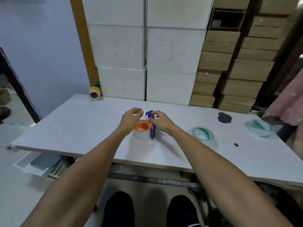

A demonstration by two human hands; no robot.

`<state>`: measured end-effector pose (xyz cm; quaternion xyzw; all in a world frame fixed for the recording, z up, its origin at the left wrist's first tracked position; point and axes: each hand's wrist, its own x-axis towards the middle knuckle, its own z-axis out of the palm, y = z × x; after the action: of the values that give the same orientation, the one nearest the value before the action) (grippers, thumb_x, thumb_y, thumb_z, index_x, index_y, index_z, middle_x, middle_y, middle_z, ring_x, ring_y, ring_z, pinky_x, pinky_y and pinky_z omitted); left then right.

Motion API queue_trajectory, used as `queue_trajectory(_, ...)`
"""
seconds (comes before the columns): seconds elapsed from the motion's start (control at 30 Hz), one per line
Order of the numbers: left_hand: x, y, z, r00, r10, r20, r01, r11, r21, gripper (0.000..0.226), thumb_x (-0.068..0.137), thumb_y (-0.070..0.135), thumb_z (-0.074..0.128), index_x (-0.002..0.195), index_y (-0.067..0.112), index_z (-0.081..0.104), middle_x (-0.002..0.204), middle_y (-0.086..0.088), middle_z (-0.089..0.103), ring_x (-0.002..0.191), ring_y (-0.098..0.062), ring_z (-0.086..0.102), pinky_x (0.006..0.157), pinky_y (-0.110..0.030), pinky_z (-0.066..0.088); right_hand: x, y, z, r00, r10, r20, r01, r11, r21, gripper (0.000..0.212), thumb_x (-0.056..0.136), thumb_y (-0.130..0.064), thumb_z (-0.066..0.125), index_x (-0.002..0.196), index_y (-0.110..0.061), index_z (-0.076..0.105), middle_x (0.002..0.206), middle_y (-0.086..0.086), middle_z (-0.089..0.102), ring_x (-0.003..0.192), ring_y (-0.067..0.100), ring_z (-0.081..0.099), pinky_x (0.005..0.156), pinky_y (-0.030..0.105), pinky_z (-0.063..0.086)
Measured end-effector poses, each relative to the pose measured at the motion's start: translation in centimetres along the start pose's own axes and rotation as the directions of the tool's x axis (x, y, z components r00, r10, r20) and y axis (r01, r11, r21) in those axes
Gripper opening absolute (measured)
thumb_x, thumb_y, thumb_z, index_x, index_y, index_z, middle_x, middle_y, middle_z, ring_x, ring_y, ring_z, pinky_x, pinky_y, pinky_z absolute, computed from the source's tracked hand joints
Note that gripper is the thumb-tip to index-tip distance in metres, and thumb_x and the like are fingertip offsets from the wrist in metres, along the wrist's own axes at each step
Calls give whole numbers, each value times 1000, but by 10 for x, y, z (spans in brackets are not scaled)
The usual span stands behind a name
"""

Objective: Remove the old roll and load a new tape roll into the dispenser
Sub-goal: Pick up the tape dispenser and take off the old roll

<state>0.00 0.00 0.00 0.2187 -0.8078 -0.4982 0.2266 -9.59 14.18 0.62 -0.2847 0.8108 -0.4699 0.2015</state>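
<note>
- Two knees in dark trousers [118,208] show at the bottom edge, below the front rim of the pale grey flat counter [82,125].
- Both bare forearms reach forward over the counter and meet near its middle.
- A roll of tape with a silvery-white outer face [140,134] stands on the counter on an orange round plastic hub [143,125], beside the blue plastic dispenser frame [153,131] on its right.
- The left hand [130,119] hovers just behind and left of the roll, fingers curled with thumb and forefinger close together; whether they pinch a tape end I cannot tell.
- The right hand [159,122] pinches the upper end of the blue frame with thumb and forefinger.
- A clear tape roll with green print [203,134] lies flat to the right, well apart from the dispenser; a second such roll [260,127] lies farther right.
- A dark blot [224,117] marks the counter behind them.
- A yellow-printed label roll [94,93] stands at the far left edge.
- White cartons [144,54] and brown cardboard boxes [237,66] are stacked behind.
</note>
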Motion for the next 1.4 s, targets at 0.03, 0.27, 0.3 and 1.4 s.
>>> queue_trajectory(0.03, -2, -3, 0, 1000, -18, 18, 18, 1000, 10, 31, 99, 34, 57, 125, 21, 66, 123, 3, 65, 112, -16, 58, 93, -28, 44, -3, 0, 2, 1000, -5, 4, 5, 1000, -30, 47, 92, -28, 70, 133, -9, 57, 126, 10, 57, 104, 27, 57, 77, 24, 47)
queue_trajectory(0.27, -20, -21, 7, 984, -88, 153, 71, 991, 118, 46, 94, 26, 63, 138, 15, 54, 125, -1, 56, 111, -18, 53, 87, -28, 39, -5, 20, 18, 992, -103, 67, 114, 974, -194, 43, 77, -23, 84, 111, -6, 63, 117, 14, 54, 74, 9, 53, 56, 7, 43)
queue_trajectory(0.3, -22, -24, 9, 985, -81, 151, 64, 991, 115, 48, 93, 24, 65, 139, 15, 52, 124, 0, 56, 110, -18, 53, 86, -28, 39, -5, 22, 19, 990, -115, 78, 129, 968, -215, 45, 78, -21, 83, 116, -7, 62, 123, 12, 48, 77, 7, 51, 55, 5, 43)
queue_trajectory(1.4, -9, -16, 4, 983, 32, 180, -6, 990, -142, 71, 70, -2, 86, 128, 25, 55, 122, 8, 58, 113, -22, 59, 71, -15, 53, -27, 25, -7, 989, -131, -65, 133, 991, 24, 48, 74, -15, 85, 119, -15, 69, 116, 2, 69, 107, 24, 63, 98, 41, 53)
